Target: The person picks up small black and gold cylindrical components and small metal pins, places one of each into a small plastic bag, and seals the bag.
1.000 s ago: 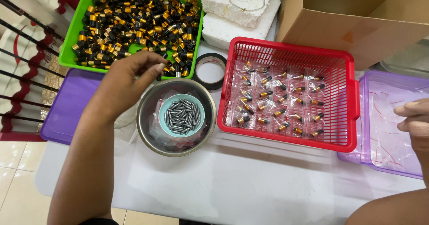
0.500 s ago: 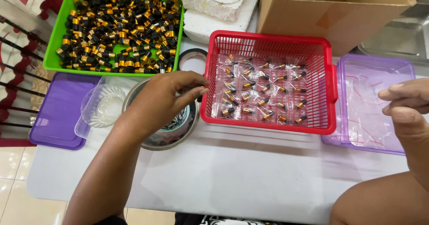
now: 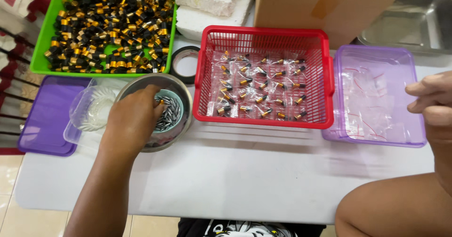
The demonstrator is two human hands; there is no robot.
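Surface: white surface (image 3: 245, 171) over a tiled floor, crowded along its far edge with trays, a basket and a box.
Left hand: left hand (image 3: 134, 117) reaches into the steel bowl (image 3: 181, 93), fingertips down among the pins; the grip looks closed in a pinch, but the back of the hand hides whether it has one.
Pins: small grey metal pins (image 3: 168, 112) heaped in a teal cup (image 3: 178, 106) inside the bowl, lying every which way, with no shared long axis.
Key relation: the pins lie directly under and just right of the left fingertips, touching them; the left hand is far nearer than the right.
Right hand: right hand (image 3: 431, 102) hovers at the right edge of the purple tray (image 3: 376, 60), fingers loosely curled, holding nothing that shows.
Purple tray: translucent, holding clear bags with thin red lines.
Red basket: red basket (image 3: 263, 41) between bowl and purple tray, its floor covered with small clear bags, each holding a black-and-gold part.
Green tray: green tray (image 3: 42, 44) at far left, heaped with loose black-and-gold parts.
Other items: tape roll (image 3: 183, 62) between green tray and basket; clear tub (image 3: 89, 110) on a purple lid (image 3: 44, 119) left of the bowl; cardboard box (image 3: 325, 8) and white foam block (image 3: 207, 11) behind.
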